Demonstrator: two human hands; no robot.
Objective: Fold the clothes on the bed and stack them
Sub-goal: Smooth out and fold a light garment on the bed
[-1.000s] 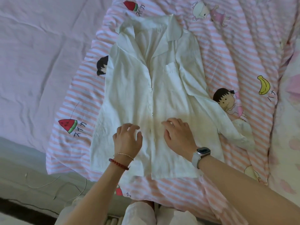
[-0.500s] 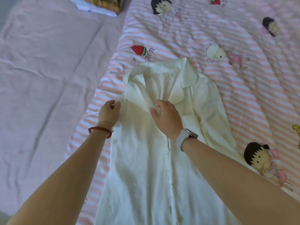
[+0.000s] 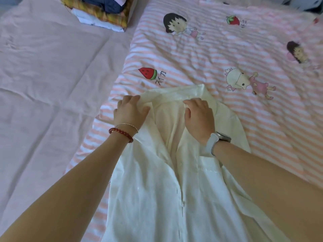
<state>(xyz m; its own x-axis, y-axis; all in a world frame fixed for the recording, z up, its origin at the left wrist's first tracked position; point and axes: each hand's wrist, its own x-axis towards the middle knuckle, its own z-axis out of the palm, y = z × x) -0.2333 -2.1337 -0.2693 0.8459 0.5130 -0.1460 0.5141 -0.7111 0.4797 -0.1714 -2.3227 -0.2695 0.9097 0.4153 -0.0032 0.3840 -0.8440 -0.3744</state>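
A white shirt is laid face up, buttoned down the front, on the pink-striped quilt, running from the centre of the frame down to the lower edge. Both hands are placed at its collar end, near the middle of the frame. The left hand is curled over the left collar point, and cloth appears to be gathered under its fingers. The right hand is set on the right side of the collar with its fingers bent down onto the fabric; whether cloth is pinched there or only pressed cannot be told.

The step in hand is judged to be the squaring of the collar and shoulders before any fold is made; no fold has yet been put into the body of the shirt. A sleeve is seen trailing towards the lower right of the frame.

Next, the collar would need to be laid flat and even, after which the sides and sleeves could be turned in towards the button line. A stack of folded clothes is seen at the upper left of the frame on the plain pink sheet, well apart from the shirt, and is taken to be where the folded shirt belongs.
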